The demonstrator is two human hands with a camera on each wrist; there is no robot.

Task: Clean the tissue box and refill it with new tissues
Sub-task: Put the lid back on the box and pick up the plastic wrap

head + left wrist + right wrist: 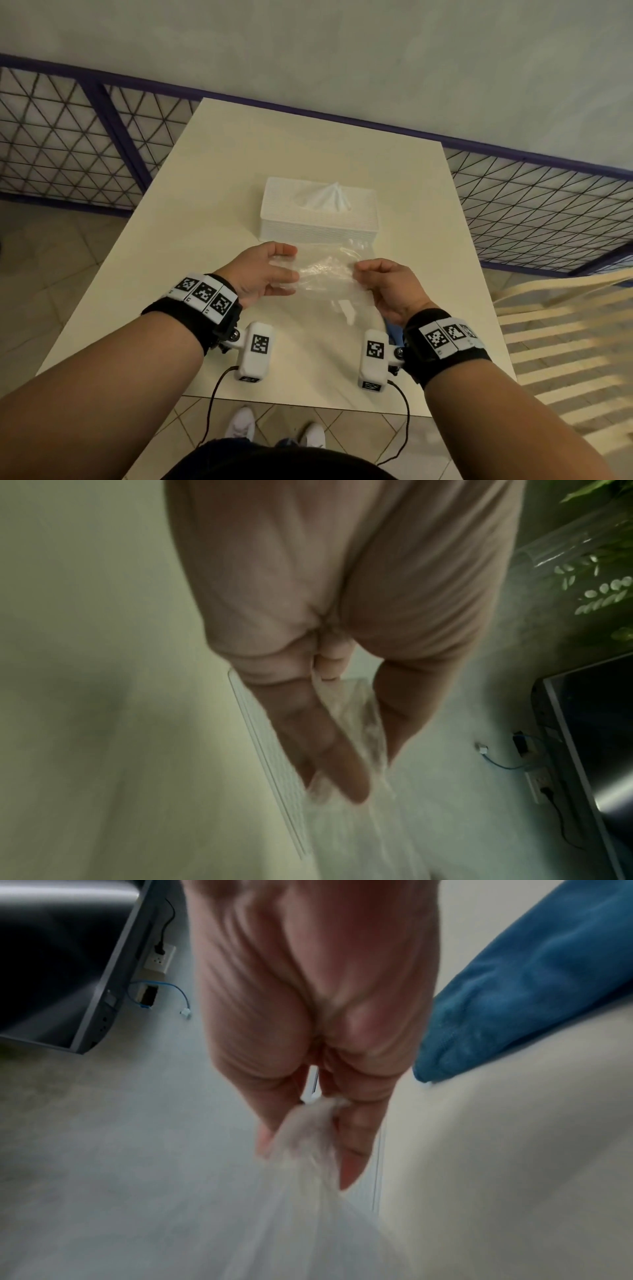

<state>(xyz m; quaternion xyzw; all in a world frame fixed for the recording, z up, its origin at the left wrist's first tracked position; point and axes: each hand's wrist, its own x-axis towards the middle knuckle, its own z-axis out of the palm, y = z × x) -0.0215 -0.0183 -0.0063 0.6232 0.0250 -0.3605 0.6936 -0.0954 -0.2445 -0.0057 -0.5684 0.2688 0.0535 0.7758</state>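
Note:
A white woven tissue box (pixel 318 212) stands in the middle of the cream table (pixel 171 274), with a white tissue (pixel 330 198) sticking up from its top slot. In front of it, both hands hold a clear, crumpled plastic wrapper (pixel 325 274) above the table. My left hand (pixel 270 270) holds its left edge between fingers and thumb; the wrapper (pixel 356 723) runs between them in the left wrist view. My right hand (pixel 380 284) pinches the right edge, and the film (pixel 308 1129) is bunched in the fingers (pixel 356 1139) there. The box's edge (pixel 274 764) shows behind the left fingers.
A blue cloth (pixel 531 982) lies on the table near my right hand. A slatted chair (pixel 565 335) stands at the right, a wire fence (pixel 68 144) behind the table. A dark screen (pixel 599 750) and wall socket show in the wrist views.

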